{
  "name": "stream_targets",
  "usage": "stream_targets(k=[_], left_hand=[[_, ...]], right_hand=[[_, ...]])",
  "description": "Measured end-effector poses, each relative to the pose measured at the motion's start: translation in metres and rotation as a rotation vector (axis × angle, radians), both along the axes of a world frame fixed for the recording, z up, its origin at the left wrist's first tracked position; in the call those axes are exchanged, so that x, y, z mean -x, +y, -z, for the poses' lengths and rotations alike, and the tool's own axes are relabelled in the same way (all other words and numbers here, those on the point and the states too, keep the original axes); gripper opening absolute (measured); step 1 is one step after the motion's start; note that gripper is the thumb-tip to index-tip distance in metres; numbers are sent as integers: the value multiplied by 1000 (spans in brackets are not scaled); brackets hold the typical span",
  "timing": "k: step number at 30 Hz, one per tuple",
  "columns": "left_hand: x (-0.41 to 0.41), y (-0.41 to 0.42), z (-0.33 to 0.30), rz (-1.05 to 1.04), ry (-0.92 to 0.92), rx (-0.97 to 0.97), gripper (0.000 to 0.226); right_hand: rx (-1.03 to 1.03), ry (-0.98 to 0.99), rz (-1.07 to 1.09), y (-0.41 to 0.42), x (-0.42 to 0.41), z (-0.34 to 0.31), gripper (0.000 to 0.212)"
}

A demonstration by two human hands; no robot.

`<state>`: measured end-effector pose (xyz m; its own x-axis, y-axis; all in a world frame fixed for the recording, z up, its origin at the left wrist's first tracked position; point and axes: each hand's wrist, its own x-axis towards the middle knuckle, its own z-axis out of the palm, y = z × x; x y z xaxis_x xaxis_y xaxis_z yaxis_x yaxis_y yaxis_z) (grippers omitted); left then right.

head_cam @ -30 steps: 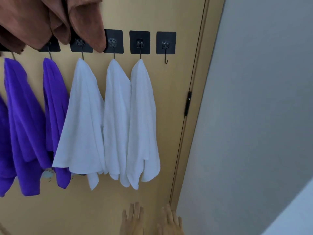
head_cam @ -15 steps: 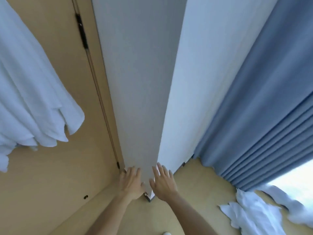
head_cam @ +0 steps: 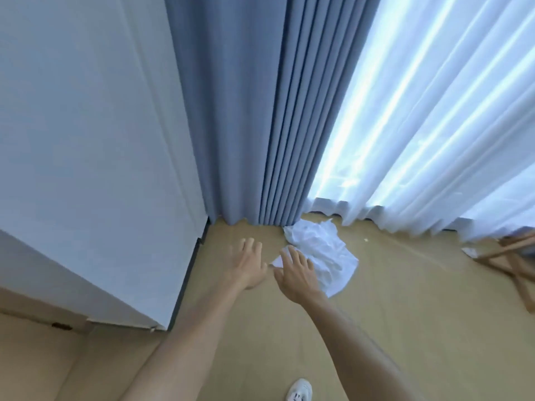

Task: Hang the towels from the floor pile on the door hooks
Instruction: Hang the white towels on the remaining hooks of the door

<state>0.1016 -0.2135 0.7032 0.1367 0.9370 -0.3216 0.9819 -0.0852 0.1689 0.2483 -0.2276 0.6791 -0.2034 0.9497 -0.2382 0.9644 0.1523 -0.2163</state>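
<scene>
One white towel [head_cam: 321, 256] lies crumpled on the floor [head_cam: 405, 299], a soft, rumpled heap of terry-like cloth with many small creases and shadowed folds. Its far edge bunches up near the foot of the curtains, while its near edge spreads flatter and ends in a rounded corner toward the person. A thin pointed flap pokes out on its left side, just by the right hand.

Both hands reach forward above the floor, palms down, fingers straight and slightly spread, each grip released and holding nothing. The right hand [head_cam: 295, 273] hovers over the towel's left edge, its fingertips overlapping the cloth in the view; whether it touches cannot be told. The left hand [head_cam: 249, 263] is just beside it, over bare floor, clear of the towel. Bare forearms stretch back toward the lower edge of the picture.

The floor is smooth, pale tan, with a faint wood grain. Behind the towel hangs a heavy blue-grey curtain [head_cam: 254, 111] in deep, regular vertical pleats, its hem touching the floor. To the right, a sheer white curtain [head_cam: 434, 125] glows with daylight, its wavy hem brushing the floor. On the left stands a flat, matt, pale grey wall [head_cam: 86, 140] with a dark strip along its base. Light wooden bars [head_cam: 518, 256] lie at the far right edge, and a white shoe [head_cam: 299, 390] shows at the bottom.
</scene>
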Motion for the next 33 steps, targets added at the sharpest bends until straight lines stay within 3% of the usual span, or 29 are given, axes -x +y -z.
stream_targets(k=[6, 12, 22, 33], left_hand=[[-140, 44, 9, 164, 16, 51, 51], [-224, 78, 21, 250, 63, 85, 51], [-263, 155, 53, 271, 91, 137, 52], [-293, 265, 133, 285, 79, 233, 50]], right_hand=[[38, -19, 205, 23, -140, 12, 50], [62, -13, 301, 38, -229, 22, 51], [133, -23, 303, 108, -270, 52, 49], [242, -47, 315, 212, -296, 126, 50]])
